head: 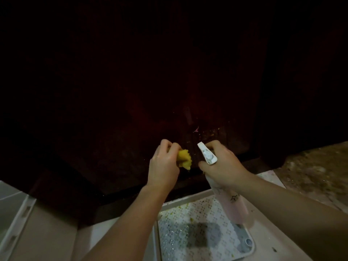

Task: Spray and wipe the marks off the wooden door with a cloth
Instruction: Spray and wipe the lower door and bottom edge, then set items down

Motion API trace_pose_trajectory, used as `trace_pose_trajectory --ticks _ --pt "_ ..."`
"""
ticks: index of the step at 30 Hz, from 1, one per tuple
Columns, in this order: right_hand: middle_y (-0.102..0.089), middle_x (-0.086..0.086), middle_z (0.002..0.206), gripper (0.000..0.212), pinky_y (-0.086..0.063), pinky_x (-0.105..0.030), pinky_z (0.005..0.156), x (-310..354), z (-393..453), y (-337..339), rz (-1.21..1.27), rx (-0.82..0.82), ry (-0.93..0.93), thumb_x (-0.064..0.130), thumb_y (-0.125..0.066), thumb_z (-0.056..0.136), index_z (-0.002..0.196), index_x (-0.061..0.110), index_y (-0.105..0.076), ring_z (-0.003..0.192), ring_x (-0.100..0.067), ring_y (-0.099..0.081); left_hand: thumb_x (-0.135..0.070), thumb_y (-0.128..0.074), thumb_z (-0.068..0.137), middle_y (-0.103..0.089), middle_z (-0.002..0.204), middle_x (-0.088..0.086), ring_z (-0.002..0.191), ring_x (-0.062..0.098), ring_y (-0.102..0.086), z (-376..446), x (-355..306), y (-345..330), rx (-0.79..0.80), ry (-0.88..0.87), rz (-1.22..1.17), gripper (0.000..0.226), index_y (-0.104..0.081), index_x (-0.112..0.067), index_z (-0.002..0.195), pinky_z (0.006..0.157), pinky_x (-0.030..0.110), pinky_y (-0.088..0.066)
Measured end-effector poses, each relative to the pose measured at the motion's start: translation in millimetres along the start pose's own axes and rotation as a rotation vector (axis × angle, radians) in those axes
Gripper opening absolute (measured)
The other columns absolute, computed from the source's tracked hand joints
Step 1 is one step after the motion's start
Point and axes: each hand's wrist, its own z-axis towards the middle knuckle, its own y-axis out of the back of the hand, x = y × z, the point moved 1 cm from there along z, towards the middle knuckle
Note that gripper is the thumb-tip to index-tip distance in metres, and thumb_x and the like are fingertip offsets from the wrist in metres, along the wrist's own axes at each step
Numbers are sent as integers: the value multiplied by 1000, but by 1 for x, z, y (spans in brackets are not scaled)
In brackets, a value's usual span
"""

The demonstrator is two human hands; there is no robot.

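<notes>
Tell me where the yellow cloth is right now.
In the head view the yellow cloth sits just left of centre, bunched in the left hand against the dark wooden door, beside the spray bottle nozzle.

The wooden door is a very dark reddish brown, nearly black toward twelve o'clock, with pale pink and yellowish specks just right of centre. The cloth is bright yellow. The spray bottle has a white head and a pale pink body bearing small black marks. At six o'clock, a white mat carries a grey dotted lattice pattern, yellow-green flecks and a dark grey shadowed patch. The floor at three o'clock is mottled brown.
</notes>
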Motion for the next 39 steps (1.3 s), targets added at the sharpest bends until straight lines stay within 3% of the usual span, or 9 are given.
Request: trace_pose_trajectory --ticks 6,11,16,18,22,25,30,36,39 --pt "-58 5 72 21 -39 -29 57 0 -2 13 -74 -113 -13 27 -66 79 70 29 -47 68 -13 -56 4 -67 78 -44 116 6 82 -5 -47 16 -17 25 -298 159 -278 46 -46 -16 114 62 6 -39" --pt "-53 5 59 24 -32 -29 52 8 -1 19 -88 -137 22 28 -64 77 62 23 -46 58 -16 -53 -12 -50 94 -57 84 -3 67 6 -58 12 -27 24 -282 364 -432 26 -34 -31 104 54 21 -46" --pt "-56 1 71 19 -39 -32 57 9 3 22 19 -25 29 27 -65 82 71 19 -52 68 -18 -55 -18 -47 99 -55 84 -5 65 -1 -60 14 -31 21 -258 634 -637 21 -31 -30 103 44 11 -43" --pt "-57 0 74 18 -40 -32 60 10 3 20 39 5 40 28 -66 83 74 17 -54 70 -18 -55 -19 -48 98 -54 92 -6 73 5 -59 17 -29 20 -215 810 -771 26 -29 -32 109 51 15 -45" --pt "-51 2 63 25 -36 -32 54 12 4 20 -34 -66 47 27 -61 83 64 19 -46 61 -19 -50 -29 -74 82 -58 109 -2 95 18 -62 20 -27 22 -97 1058 -1083 62 -32 -32 127 83 45 -52" --pt "-47 5 57 29 -31 -29 52 14 6 23 -77 -134 30 26 -60 80 57 22 -41 55 -15 -46 -10 -80 74 -63 107 3 93 21 -65 17 -21 21 -54 1084 -1075 62 -44 -29 120 73 40 -54" --pt "-50 4 64 23 -34 -29 55 10 6 23 15 -39 -3 26 -63 81 65 19 -47 60 -14 -48 4 -50 91 -64 107 6 95 24 -64 15 -19 25 -43 1077 -1072 41 -53 -35 103 71 38 -55" --pt "-51 4 62 27 -36 -29 54 7 3 22 -3 -73 14 27 -62 83 62 20 -46 60 -15 -50 -10 -47 87 -61 108 0 95 23 -61 23 -29 32 -78 981 -1009 35 -50 -38 108 81 46 -52" --pt "-50 5 57 29 -30 -29 51 5 5 27 -88 -159 26 28 -59 82 58 21 -44 56 -15 -49 -42 -46 79 -63 107 -1 94 22 -63 27 -41 38 -103 974 -1019 27 -52 -41 105 85 46 -48"
